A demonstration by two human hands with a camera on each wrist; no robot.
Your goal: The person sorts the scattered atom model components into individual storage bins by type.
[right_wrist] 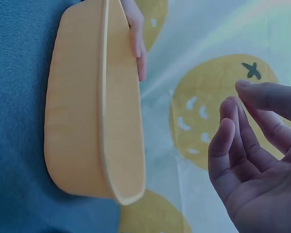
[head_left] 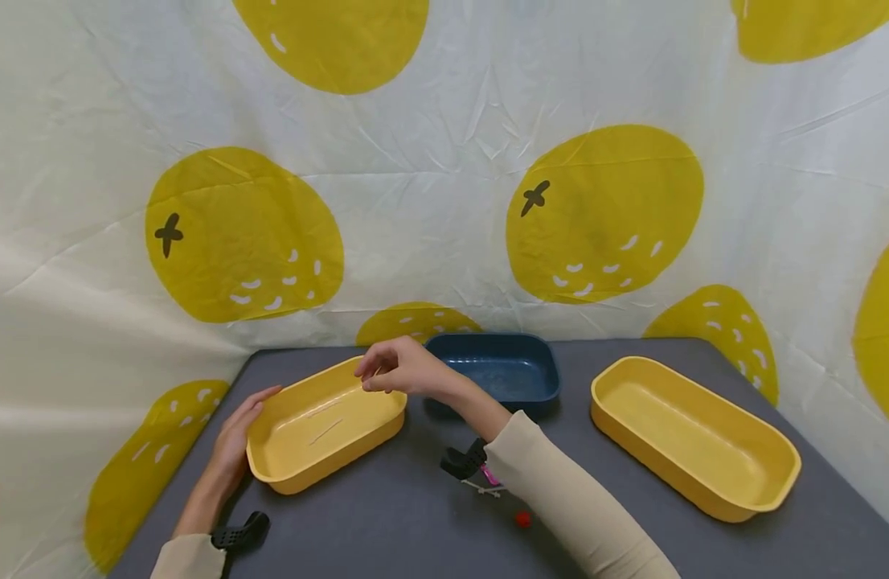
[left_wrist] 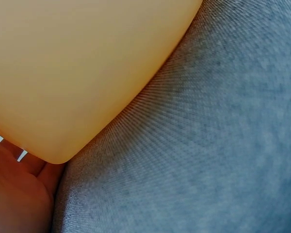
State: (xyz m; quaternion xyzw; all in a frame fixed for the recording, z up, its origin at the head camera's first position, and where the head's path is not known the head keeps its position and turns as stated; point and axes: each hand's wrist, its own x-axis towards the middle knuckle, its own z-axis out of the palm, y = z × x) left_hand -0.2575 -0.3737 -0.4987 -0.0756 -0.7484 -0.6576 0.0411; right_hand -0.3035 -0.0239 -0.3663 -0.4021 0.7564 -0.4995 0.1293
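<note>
your left hand point(head_left: 232, 438) rests its nearly straight fingers against the outside of the left yellow tray point(head_left: 329, 466), at its left end. your right hand point(head_left: 401, 368) hovers over that tray's far right end, fingers loosely bent, the gap between their tips narrow. below and left of them, inside the tray, lies at least one thin pale stick point(head_left: 325, 432). the surface point(head_left: 387, 523) carries two yellow trays, counting the right one point(head_left: 698, 430), and one blue tray point(head_left: 495, 374). near your right sleeve point(head_left: 575, 498) lie one red piece point(head_left: 522, 519), one pink piece point(head_left: 491, 474) and a few pale sticks point(head_left: 481, 488), partly hidden, so you can't count them.
</note>
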